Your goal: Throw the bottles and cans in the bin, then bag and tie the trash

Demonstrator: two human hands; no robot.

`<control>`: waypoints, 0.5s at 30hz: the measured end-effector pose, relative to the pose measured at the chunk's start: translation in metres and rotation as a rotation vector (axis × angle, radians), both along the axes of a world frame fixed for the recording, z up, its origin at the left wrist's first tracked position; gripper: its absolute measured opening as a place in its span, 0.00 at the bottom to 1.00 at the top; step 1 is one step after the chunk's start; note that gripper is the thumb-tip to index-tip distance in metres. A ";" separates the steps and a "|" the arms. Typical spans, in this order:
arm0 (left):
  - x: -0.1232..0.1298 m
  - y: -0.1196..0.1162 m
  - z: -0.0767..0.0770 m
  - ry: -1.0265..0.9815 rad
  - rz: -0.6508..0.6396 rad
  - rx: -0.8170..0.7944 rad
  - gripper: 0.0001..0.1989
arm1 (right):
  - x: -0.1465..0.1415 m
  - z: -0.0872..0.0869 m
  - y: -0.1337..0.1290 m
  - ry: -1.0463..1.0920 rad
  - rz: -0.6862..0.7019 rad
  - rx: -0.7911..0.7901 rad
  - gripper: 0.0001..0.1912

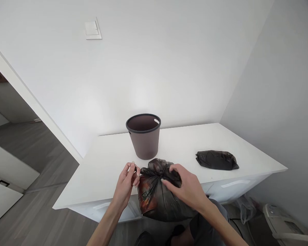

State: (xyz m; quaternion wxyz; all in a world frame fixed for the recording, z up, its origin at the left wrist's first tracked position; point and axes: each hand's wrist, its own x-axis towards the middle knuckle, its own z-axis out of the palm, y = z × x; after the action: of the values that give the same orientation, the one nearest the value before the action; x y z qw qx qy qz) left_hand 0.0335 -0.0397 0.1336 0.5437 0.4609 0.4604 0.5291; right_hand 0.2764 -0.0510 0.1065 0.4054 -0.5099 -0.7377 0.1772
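Note:
A filled black garbage bag (166, 201) hangs over the front edge of the white tabletop, its thin film showing a reddish-orange package inside. The gathered neck is twisted into a knot near the top. My left hand (129, 177) pinches a stretched strip of the bag's film, to the left of the knot. My right hand (187, 186) is curled over the right side of the neck, thumb and forefinger at the knot. Just behind the bag stands a brown waste bin (146, 145) with a dark rim and cut-out handles, upright.
A folded black plastic bag (217, 160) lies on the right of the white tabletop (100, 171). The wall with a light switch (92, 29) rises behind. At lower right are a clear plastic bag (246, 208) and a grey appliance (284, 222). A doorway opens at left.

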 end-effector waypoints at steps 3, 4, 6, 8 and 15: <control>0.002 -0.002 0.005 0.013 0.006 0.017 0.21 | -0.019 -0.002 0.005 -0.250 0.062 0.081 0.25; 0.001 -0.003 0.005 0.018 0.000 0.020 0.21 | -0.025 -0.004 0.009 -0.306 0.074 0.093 0.22; -0.002 -0.002 0.002 0.044 -0.017 0.033 0.21 | -0.033 -0.008 0.016 -0.374 0.090 0.113 0.11; -0.010 0.002 -0.005 0.060 -0.001 0.067 0.20 | -0.036 -0.012 0.022 -0.387 0.106 0.125 0.06; -0.067 0.034 -0.070 0.413 0.308 0.058 0.22 | -0.004 -0.012 0.043 -0.091 0.022 0.112 0.09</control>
State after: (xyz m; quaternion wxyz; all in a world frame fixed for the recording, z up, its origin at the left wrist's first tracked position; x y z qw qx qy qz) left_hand -0.0333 -0.0060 0.0639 0.3378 0.4991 0.6108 0.5135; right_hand 0.2725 -0.0082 0.0948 0.3975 -0.4860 -0.7696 0.1165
